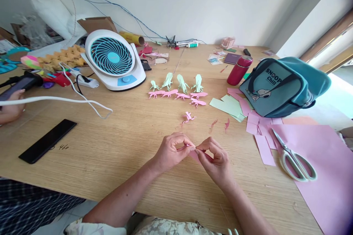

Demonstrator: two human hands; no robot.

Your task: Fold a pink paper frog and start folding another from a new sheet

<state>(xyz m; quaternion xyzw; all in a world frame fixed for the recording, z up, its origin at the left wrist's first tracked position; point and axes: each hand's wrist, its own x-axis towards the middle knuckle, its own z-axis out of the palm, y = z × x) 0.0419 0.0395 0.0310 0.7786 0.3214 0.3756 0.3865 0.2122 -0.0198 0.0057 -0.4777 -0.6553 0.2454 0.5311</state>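
Note:
Between my two hands is a small piece of pink paper (195, 156), mostly covered by the fingers. My left hand (174, 149) pinches its upper edge with thumb and forefinger. Close against it, my right hand (215, 157) pinches the same paper, fingers curled. Just beyond the hands a small pink folded-paper figure (188, 117) stands on the table (118, 154). Farther back, several pink paper insects (182, 96) sit in front of a row of light green paper insects (182, 83).
Scissors (293, 158) lie on a large pink sheet (328, 191) at right, near cut pink and green strips (227, 106). A teal bag (284, 84) and red bottle (239, 70) stand behind. Leftward are a fan (113, 58), a black phone (48, 140) and another person's hand (13, 106).

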